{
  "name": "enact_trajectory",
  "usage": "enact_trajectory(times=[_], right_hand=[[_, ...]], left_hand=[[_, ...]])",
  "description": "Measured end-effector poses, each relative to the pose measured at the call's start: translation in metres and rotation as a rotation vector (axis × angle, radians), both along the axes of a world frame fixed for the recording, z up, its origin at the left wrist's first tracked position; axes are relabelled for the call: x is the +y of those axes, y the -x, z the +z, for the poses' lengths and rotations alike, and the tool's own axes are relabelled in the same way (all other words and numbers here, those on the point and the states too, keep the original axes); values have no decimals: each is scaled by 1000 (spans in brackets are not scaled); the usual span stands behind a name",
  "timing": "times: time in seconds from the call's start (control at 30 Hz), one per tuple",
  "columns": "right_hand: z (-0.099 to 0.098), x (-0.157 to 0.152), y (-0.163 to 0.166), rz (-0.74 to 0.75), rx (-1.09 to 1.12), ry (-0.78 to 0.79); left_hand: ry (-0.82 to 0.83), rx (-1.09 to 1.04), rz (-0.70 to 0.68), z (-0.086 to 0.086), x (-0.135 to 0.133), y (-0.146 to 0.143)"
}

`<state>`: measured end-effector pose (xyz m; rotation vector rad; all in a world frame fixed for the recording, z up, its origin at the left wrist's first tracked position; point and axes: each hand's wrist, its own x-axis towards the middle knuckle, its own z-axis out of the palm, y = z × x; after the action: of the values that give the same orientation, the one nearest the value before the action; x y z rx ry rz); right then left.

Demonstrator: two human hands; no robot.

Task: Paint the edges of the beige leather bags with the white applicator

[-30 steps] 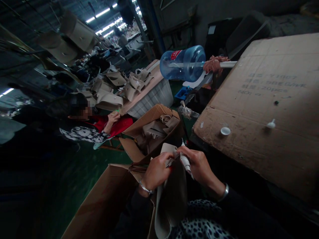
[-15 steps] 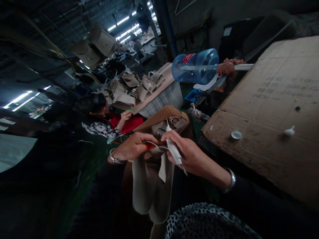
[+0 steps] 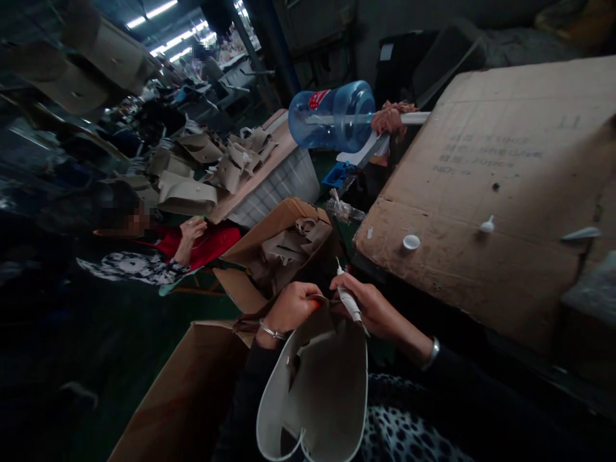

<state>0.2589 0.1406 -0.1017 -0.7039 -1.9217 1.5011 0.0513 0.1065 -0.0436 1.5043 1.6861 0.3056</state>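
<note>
In the head view a beige piece of bag material (image 3: pixel 334 369) hangs in front of my body, its sides curved apart so that the inner face shows. My left hand (image 3: pixel 289 309) is closed on the piece's upper edge, with an orange-red spot at the fingertips. My right hand (image 3: pixel 373 307) grips a slim white tube (image 3: pixel 349 303) with a narrow pointed tip aimed away from me. The right fingertips are close to the same upper edge; whether they also pinch it is hidden.
Cartons stand ahead (image 3: pixel 240 292) and at lower left (image 3: pixel 168 385), the farther one holding beige pieces. Right is a cardboard-topped table (image 3: pixel 481 269) with a small white cap (image 3: pixel 411 242). A blue water bottle (image 3: pixel 332 119) lies beyond. A co-worker in red (image 3: pixel 216 247) sits left.
The beige piece has turned and spread wider, hanging nearer to me. My hands have come lower in view. The surroundings have shifted left, and the lower-left carton now shows.
</note>
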Motion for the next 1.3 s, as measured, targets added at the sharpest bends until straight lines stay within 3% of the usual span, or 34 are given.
enact_trajectory(times=[0.23,0.43,0.57,0.7,0.8,1.03,1.3], right_hand=[[-2,6,6,-7,0,76],[-2,8,8,-20,-16,79],[-3,6,13,-43,-16,74],[-3,2,20,-139,23,78],[-5,2,24,-153,40,115],[-13,7,25,-145,107,174],[-5,5,22,-95,162,191]], left_hand=[[-41,26,-44,-3,3,4],[-23,-20,32,-18,3,6],[-22,-43,49,-15,1,5],[32,-226,28,-11,-4,2],[89,-263,115,-16,-9,-3],[9,-202,280,-21,-13,-12],[6,-290,536,-25,-27,-21]])
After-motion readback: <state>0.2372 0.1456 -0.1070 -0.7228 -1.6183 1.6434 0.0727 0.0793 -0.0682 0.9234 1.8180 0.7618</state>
